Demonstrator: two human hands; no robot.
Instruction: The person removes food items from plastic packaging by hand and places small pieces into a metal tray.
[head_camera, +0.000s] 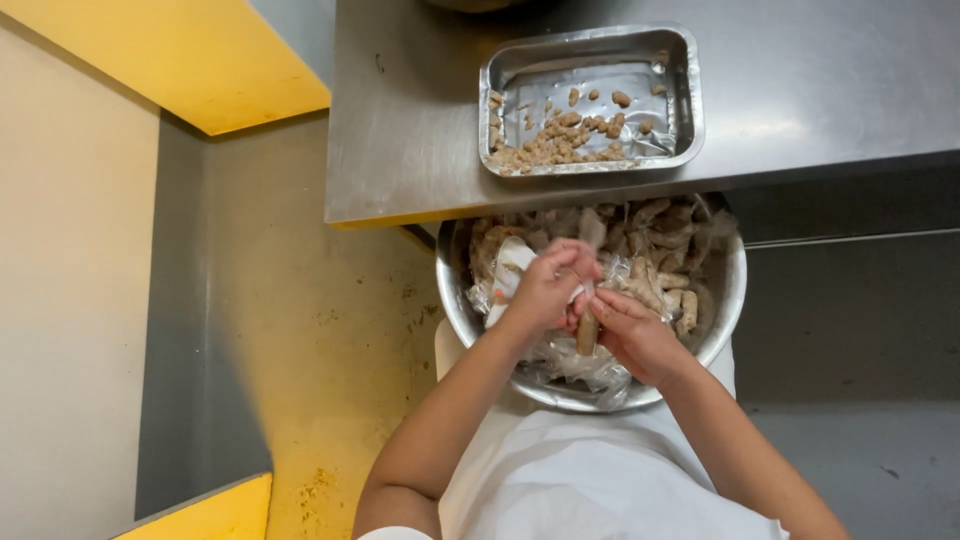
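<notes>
Seen from above, a person in a white garment works over a large round metal bowl (722, 312) held in the lap, just below the front edge of a stainless steel counter (800, 90). The left hand (545, 290) and right hand (632, 335) meet over the middle of the bowl, touching one another around a single tan, sausage-shaped piece (587, 333) that stands nearly upright between them. The right hand's grip is closed on this piece from the side; the left hand's grip is pinched narrow at its upper end, fingers curled, though what exactly the fingertips hold there cannot be told. Crumpled clear plastic wrap (570, 365) lies under the hands and spills toward the near rim of the bowl. The far half of the bowl is heaped with more pale tan pieces (660, 250) of the same kind, partly shaded by the counter's overhang. On the counter, just beyond the bowl, sits a rectangular foil tray (690, 100) holding small brown chunks (560, 140), gathered mostly toward its near left corner. A yellowish floor (320, 350) lies to the left.
</notes>
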